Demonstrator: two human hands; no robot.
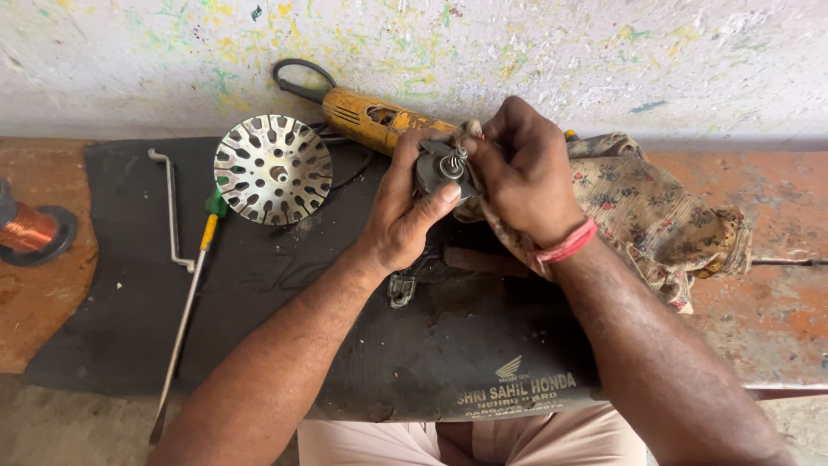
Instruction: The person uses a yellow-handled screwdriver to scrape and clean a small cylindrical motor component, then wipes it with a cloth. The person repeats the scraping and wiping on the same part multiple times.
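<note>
Gripping a small dark metal part [438, 170] with a threaded shaft, left hand [404, 211] has fingers [442, 195] closed around its body, thumb pressed on the near side. Right hand [522, 173] pinches the floral cloth [655, 216] against the shaft tip, fingers closed on the fabric; red thread band [565, 246] at that wrist.

Part sits above the far edge of the black rubber mat [259, 302], just in front of the yellow angle grinder [366, 116], which lies at the mat's far edge against the paint-spattered wall [535, 52].

Cloth trails right off the mat onto the rusty bench [768, 293].

Left part of the mat: round slotted steel disc [272, 169], flat. Just left of the disc, a bent metal rod [172, 211]. A long screwdriver [185, 311] with green-yellow handle runs from the disc toward the mat's near-left corner and past its edge.

Off the mat's left edge: copper wire spool [30, 229] on the bench.

Small metal bracket [401, 289] at mat centre, just under the left wrist.
</note>
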